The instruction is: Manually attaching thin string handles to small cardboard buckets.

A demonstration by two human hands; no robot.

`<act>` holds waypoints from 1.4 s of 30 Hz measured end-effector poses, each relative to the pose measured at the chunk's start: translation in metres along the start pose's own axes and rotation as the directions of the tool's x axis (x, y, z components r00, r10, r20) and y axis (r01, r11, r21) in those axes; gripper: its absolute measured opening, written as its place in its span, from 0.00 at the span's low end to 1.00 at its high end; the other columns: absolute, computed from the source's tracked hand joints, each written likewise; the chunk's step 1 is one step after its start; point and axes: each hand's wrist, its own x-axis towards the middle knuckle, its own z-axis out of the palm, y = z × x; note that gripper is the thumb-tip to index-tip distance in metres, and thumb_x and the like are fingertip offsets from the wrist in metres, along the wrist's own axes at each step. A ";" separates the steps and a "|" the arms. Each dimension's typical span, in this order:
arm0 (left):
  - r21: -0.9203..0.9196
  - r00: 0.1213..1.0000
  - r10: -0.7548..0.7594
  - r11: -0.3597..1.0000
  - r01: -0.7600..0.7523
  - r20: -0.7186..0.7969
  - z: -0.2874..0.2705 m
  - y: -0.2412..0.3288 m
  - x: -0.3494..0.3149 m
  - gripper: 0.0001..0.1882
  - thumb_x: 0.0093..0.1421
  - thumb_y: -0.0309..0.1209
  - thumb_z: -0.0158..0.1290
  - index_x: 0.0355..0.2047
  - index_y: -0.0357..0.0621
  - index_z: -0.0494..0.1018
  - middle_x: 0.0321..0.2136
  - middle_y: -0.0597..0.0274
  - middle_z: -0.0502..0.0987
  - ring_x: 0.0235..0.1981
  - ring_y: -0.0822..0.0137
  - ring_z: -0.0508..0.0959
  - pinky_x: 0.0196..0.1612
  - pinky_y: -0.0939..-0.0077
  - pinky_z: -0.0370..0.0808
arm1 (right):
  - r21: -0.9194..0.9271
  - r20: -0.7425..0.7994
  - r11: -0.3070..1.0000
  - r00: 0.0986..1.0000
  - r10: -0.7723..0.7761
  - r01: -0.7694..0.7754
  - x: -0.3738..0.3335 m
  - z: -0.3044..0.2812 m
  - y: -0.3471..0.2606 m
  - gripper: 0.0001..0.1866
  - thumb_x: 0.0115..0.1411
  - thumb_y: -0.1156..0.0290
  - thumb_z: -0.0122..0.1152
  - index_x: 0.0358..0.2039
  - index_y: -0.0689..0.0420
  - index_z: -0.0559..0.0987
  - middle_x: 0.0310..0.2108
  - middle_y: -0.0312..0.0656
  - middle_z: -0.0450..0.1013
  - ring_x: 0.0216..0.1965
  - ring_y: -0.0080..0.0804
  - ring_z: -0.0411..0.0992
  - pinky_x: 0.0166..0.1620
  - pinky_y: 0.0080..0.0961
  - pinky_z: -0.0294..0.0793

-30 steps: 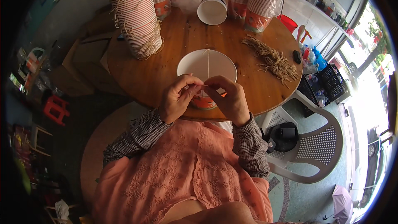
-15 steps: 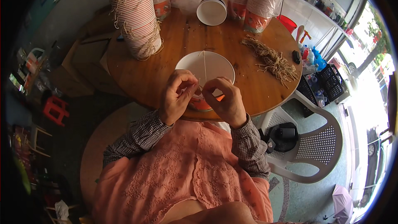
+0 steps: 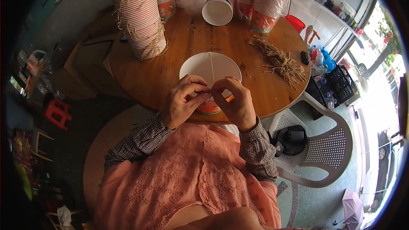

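A paper bucket (image 3: 197,67), white inside and orange outside, stands near the table's front edge with its mouth up. A thin string (image 3: 211,65) runs across its opening from the far rim toward my fingers. Over the near rim, my left hand (image 3: 181,103) pinches the string, thumb against forefinger. My right hand (image 3: 238,104) pinches at the same spot, its fingertips meeting those of the left. The fingers hide the string's near end and part of the near rim. To the right lies a loose bundle of tan strings (image 3: 281,63).
On the round wooden table (image 3: 145,85), a tall stack of buckets (image 3: 140,21) with strings hanging off stands at left. Wrapped stacks (image 3: 266,8) stand behind, beside a tipped white bucket (image 3: 216,12). A grey plastic chair (image 3: 328,149) holding a black object is at right.
My fingertips have come together from slightly apart, closing over the string at the near rim. The bucket has stayed almost in place.
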 end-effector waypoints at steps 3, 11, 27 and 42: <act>0.037 0.999 -0.020 0.999 0.019 0.030 -0.003 -0.002 0.002 0.05 0.58 0.22 0.55 0.34 0.35 0.76 0.38 0.60 0.73 0.35 0.73 0.77 0.34 0.82 0.77 | -0.032 0.016 0.999 1.000 -0.010 0.011 0.000 -0.001 0.002 0.07 0.50 0.80 0.61 0.31 0.59 0.76 0.27 0.41 0.74 0.32 0.37 0.73 0.42 0.29 0.71; -0.471 0.946 -0.283 0.821 0.324 0.157 -0.009 0.007 0.007 0.08 0.63 0.26 0.52 0.35 0.30 0.74 0.40 0.66 0.71 0.40 0.76 0.74 0.44 0.82 0.74 | 0.049 0.025 0.998 0.999 0.034 -0.035 -0.003 0.004 0.005 0.08 0.52 0.79 0.61 0.34 0.59 0.76 0.30 0.42 0.74 0.35 0.39 0.73 0.40 0.30 0.73; -0.360 0.965 -0.220 0.897 0.257 0.142 -0.007 0.003 0.002 0.07 0.62 0.23 0.52 0.37 0.31 0.75 0.42 0.62 0.71 0.41 0.74 0.76 0.43 0.81 0.77 | 0.038 -0.157 0.993 0.982 -0.107 0.114 -0.006 0.012 0.010 0.08 0.51 0.81 0.64 0.33 0.58 0.78 0.32 0.41 0.74 0.35 0.35 0.75 0.36 0.27 0.75; 0.344 0.977 0.211 0.916 -0.207 0.025 0.001 -0.005 -0.014 0.04 0.56 0.25 0.57 0.29 0.44 0.72 0.25 0.62 0.74 0.33 0.59 0.74 0.57 0.59 0.64 | -0.210 -0.290 0.970 0.940 -0.180 0.122 0.000 0.014 0.021 0.07 0.52 0.83 0.59 0.32 0.60 0.74 0.30 0.43 0.73 0.33 0.42 0.72 0.37 0.30 0.72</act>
